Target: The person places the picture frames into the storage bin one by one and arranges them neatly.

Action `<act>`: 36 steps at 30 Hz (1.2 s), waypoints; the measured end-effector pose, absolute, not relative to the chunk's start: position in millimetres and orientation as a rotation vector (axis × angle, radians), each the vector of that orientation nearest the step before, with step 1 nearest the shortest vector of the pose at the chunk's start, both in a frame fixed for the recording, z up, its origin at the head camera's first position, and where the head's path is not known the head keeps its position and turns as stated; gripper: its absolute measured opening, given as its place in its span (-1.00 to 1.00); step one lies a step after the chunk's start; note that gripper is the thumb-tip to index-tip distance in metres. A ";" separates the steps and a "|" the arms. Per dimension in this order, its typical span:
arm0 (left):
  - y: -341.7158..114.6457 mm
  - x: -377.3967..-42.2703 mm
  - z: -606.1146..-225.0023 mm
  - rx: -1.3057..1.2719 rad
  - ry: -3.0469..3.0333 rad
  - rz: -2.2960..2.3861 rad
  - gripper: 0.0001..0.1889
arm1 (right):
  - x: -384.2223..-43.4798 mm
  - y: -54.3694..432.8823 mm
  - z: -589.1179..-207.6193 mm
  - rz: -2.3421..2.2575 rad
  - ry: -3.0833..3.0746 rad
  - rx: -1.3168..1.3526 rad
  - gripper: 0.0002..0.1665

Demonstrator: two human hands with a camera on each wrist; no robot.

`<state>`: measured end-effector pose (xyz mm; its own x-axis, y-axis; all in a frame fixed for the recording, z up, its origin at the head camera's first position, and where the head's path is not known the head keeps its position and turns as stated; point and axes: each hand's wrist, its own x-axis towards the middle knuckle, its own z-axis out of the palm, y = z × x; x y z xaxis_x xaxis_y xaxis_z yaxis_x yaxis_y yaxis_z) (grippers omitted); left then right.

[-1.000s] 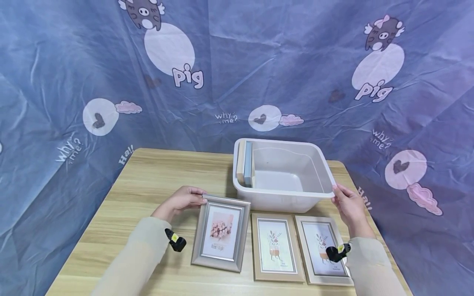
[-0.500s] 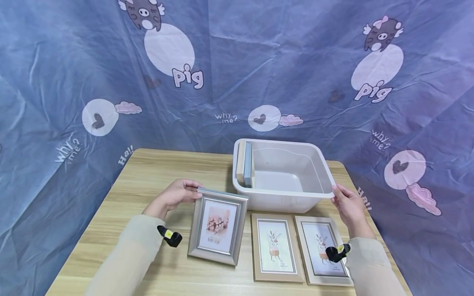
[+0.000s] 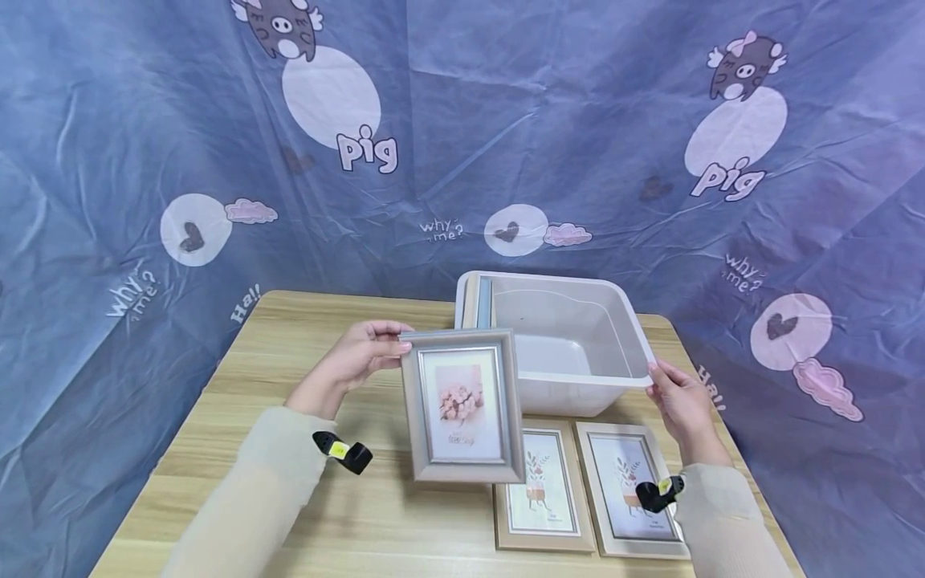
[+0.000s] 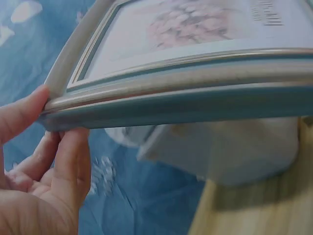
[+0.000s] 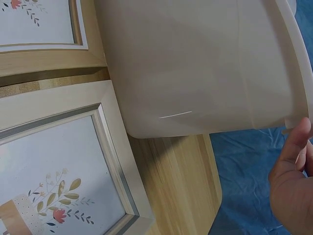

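My left hand (image 3: 364, 353) pinches the upper left corner of a silver-grey picture frame (image 3: 464, 471) with a pink flower print. In the left wrist view the thumb lies on the face of the picture frame (image 4: 171, 81) and the fingers are behind it. It hangs above the table, tilted, and covers part of the tub's front left corner. My right hand (image 3: 681, 401) grips the front right corner of the rim of a pale grey plastic tub (image 3: 571, 393). Inside the tub, a beige frame (image 3: 471, 301) and a blue frame (image 3: 486, 301) stand on edge along its left wall.
On the wooden table (image 3: 289, 337), a tan picture frame (image 3: 585, 514) lies partly beneath the held one. Beside it, near my right forearm, lies a cream picture frame (image 3: 636, 548). A blue printed curtain (image 3: 462, 120) hangs behind the table.
The silver-grey frame has come up off the table in my left hand, then moved right and toward the tub. My right hand has stayed on the tub's rim.
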<state>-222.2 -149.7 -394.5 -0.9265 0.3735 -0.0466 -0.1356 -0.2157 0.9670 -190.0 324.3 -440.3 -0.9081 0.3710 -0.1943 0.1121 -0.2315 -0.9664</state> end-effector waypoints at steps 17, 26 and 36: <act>-77.2 -224.4 -327.4 0.155 1.615 2.562 -0.72 | -190.1 324.3 -438.8 2.251 -1.841 -0.605 -0.75; -42.1 -229.5 -313.1 -0.029 1.586 2.741 -0.74 | -190.0 325.6 -439.9 2.252 -1.847 -0.571 -0.79; 0.1 -228.8 -324.2 -0.202 1.590 2.950 -0.73 | -189.9 325.4 -439.9 2.265 -1.835 -0.565 -0.74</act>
